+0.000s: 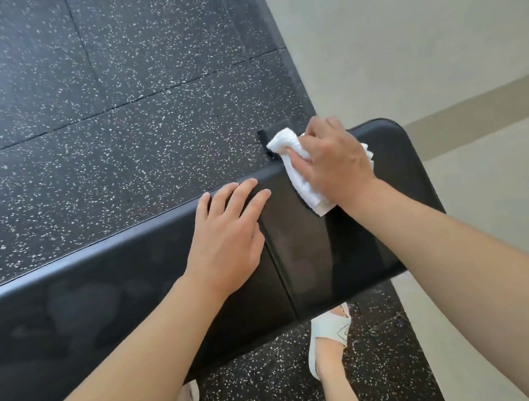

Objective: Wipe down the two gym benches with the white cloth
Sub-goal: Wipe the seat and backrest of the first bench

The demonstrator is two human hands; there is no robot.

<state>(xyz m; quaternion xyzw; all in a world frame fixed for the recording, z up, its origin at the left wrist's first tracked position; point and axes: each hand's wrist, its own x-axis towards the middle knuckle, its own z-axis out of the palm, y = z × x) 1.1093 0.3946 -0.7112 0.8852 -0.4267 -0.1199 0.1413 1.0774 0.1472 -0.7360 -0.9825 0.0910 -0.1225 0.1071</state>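
Observation:
A black padded gym bench runs across the view from the lower left to the right, with a seam between its long pad and its short end pad. My right hand grips a bunched white cloth and presses it on the far edge of the end pad. My left hand lies flat with straight fingers on the bench top just left of the seam. Only one bench is in view.
Black speckled rubber floor tiles lie beyond and under the bench. A pale smooth floor borders them on the right. A black frame part sticks out behind the cloth. My feet in white sandals stand below the bench.

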